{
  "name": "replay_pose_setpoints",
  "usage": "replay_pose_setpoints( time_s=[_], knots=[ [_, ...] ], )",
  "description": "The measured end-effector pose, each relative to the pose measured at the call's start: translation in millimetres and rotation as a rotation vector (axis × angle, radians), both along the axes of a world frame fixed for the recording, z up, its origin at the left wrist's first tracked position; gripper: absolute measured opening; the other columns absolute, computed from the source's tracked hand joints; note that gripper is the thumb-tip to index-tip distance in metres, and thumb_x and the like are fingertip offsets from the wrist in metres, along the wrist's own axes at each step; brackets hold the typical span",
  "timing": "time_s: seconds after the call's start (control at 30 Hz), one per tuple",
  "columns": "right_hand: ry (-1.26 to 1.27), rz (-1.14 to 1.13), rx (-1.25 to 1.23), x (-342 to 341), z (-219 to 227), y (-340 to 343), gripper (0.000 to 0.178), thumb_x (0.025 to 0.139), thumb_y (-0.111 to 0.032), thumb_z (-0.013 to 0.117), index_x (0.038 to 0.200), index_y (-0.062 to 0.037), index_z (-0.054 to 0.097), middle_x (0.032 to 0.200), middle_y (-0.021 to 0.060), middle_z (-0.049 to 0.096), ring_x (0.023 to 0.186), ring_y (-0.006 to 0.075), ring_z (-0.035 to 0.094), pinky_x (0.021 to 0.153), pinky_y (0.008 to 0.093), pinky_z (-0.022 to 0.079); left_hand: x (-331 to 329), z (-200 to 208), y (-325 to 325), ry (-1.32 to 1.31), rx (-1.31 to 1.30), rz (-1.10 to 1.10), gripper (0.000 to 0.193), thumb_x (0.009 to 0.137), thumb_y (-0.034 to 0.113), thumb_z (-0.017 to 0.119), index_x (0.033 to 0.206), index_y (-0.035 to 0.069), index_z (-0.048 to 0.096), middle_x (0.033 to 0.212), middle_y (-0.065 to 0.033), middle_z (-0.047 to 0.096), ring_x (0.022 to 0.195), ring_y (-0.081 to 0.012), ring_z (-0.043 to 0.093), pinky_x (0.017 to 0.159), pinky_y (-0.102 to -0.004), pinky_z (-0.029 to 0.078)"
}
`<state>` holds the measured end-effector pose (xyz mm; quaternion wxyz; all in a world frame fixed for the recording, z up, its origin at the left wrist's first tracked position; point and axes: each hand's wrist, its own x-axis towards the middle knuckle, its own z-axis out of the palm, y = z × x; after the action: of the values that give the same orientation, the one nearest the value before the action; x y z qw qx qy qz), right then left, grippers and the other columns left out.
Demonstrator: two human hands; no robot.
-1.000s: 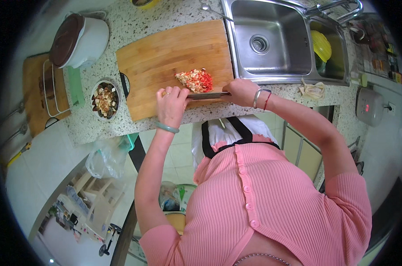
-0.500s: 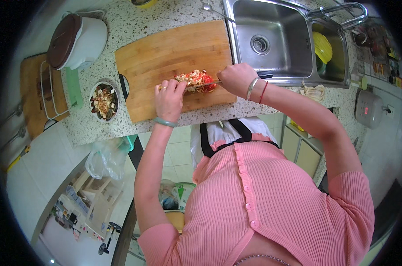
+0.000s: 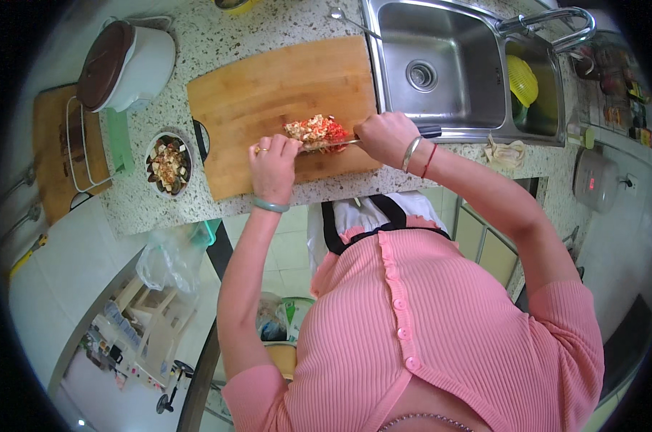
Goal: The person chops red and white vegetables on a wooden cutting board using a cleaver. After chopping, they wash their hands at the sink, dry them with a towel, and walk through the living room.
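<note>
A knife lies across the near side of a pile of finely chopped red and pale food on a wooden cutting board. My right hand is wrapped round its dark handle, whose end sticks out past the hand toward the sink. At the blade's tip, my left hand has its fingers closed on the metal, partly hiding it. To the left of the board stands a white bowl filled with dark pieces topped with pale chopped bits.
A double steel sink adjoins the board on the right, with a yellow basket in its smaller basin. A spoon lies by the sink's left rim. A white pot with a brown lid stands far left. A cloth lies near the sink.
Both hands stay on the knife, with only slight shifts. The chopped pile looks a little more gathered on the blade's far side, and less red shows near my right hand.
</note>
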<state>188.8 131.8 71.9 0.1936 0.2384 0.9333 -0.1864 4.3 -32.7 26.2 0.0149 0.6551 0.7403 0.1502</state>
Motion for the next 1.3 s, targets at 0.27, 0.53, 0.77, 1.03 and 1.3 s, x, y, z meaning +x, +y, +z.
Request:
replay_pose_setpoints(
  time_s=[0.27, 0.53, 0.77, 1.03, 1.3],
  knots=[
    [0.003, -0.016, -0.023, -11, -16, 0, 0.018, 0.086, -0.015, 0.056, 0.079, -0.0064, 0.070, 0.082, 0.0157, 0.070, 0.077, 0.0338, 0.070, 0.065, 0.0429, 0.056, -15, -9, 10, 0.010, 0.005, -0.029, 0.018, 0.074, 0.006, 0.066, 0.088, 0.016, 0.060, 0.089, -0.0004, 0.056, 0.090, -0.0237, 0.054, 0.077, -0.0399, 0.040],
    [0.042, -0.109, -0.009, 3, -36, -7, 0.020, 0.087, -0.017, 0.053, 0.085, -0.0082, 0.071, 0.082, 0.0144, 0.071, 0.078, 0.0324, 0.070, 0.066, 0.0424, 0.056, -1, -20, 8, 0.065, 0.040, 0.011, 0.016, 0.075, 0.007, 0.065, 0.088, 0.016, 0.060, 0.088, 0.0001, 0.056, 0.090, -0.0222, 0.054, 0.081, -0.0391, 0.039],
    [-0.010, -0.030, -0.006, -15, 5, -6, 0.015, 0.084, -0.012, 0.057, 0.082, -0.0073, 0.071, 0.085, 0.0149, 0.071, 0.081, 0.0321, 0.071, 0.068, 0.0412, 0.057, -16, -2, 6, -0.010, 0.036, 0.014, 0.009, 0.081, 0.013, 0.064, 0.089, 0.017, 0.062, 0.088, 0.0002, 0.056, 0.091, -0.0207, 0.054, 0.086, -0.0401, 0.038],
    [0.043, -0.119, -0.017, 1, -34, -17, 0.015, 0.085, -0.015, 0.057, 0.083, -0.0076, 0.071, 0.084, 0.0130, 0.071, 0.079, 0.0321, 0.071, 0.067, 0.0420, 0.057, -1, -24, -3, 0.039, 0.021, 0.019, 0.013, 0.078, 0.010, 0.067, 0.088, 0.016, 0.061, 0.087, -0.0002, 0.056, 0.091, -0.0217, 0.054, 0.085, -0.0390, 0.038],
    [0.022, -0.037, -0.001, -6, -9, -12, 0.018, 0.085, -0.016, 0.056, 0.078, -0.0067, 0.071, 0.082, 0.0147, 0.071, 0.078, 0.0326, 0.071, 0.066, 0.0421, 0.056, -8, -7, -1, 0.004, 0.041, 0.033, 0.014, 0.078, 0.008, 0.063, 0.089, 0.016, 0.060, 0.088, -0.0008, 0.055, 0.092, -0.0214, 0.054, 0.088, -0.0406, 0.038]
  ],
)
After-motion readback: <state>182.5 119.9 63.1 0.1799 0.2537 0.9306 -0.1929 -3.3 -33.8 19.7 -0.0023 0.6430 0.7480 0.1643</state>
